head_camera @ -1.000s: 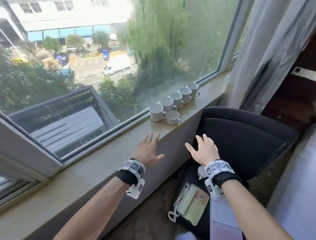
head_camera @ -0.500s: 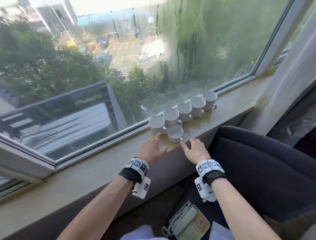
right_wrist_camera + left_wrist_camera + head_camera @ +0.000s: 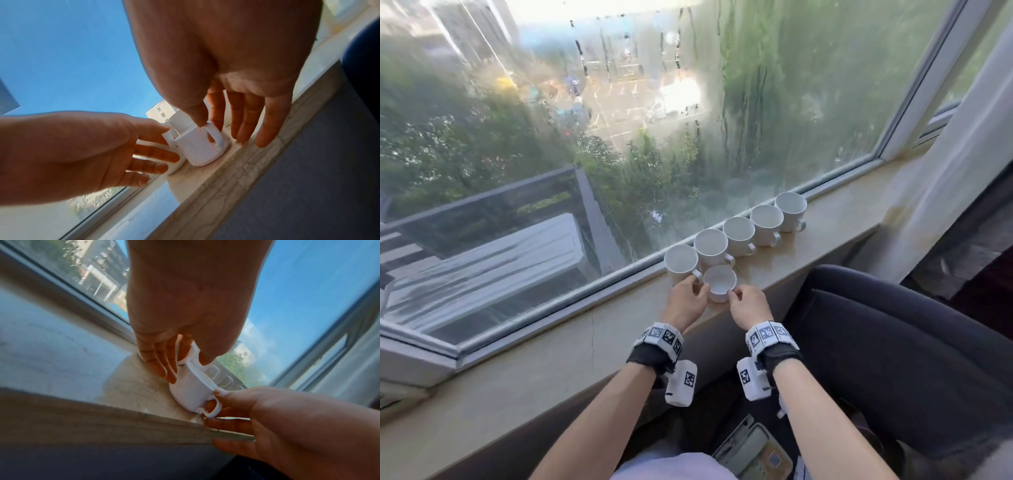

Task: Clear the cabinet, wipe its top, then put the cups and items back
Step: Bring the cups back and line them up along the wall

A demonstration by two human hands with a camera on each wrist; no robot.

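Note:
Six white cups stand on the beige window sill (image 3: 825,246): a row along the glass (image 3: 739,233) and one front cup (image 3: 719,282) (image 3: 197,151) nearer the edge. My right hand (image 3: 732,294) (image 3: 205,128) pinches the front cup's handle, thumb on top and index finger through the loop. My left hand (image 3: 697,281) (image 3: 191,360) holds the handle of the leftmost row cup (image 3: 681,260) between thumb and fingers. Both cups rest on the sill. The other fingers of each hand are stretched out.
The window glass rises directly behind the cup row. A black chair (image 3: 893,342) stands close below the sill on the right, with a telephone (image 3: 753,452) low in front of me. A pale curtain (image 3: 945,171) hangs at the sill's right end.
Both hands moved forward from below the sill edge up to the cups. Their spread fingers have closed on two cup handles.

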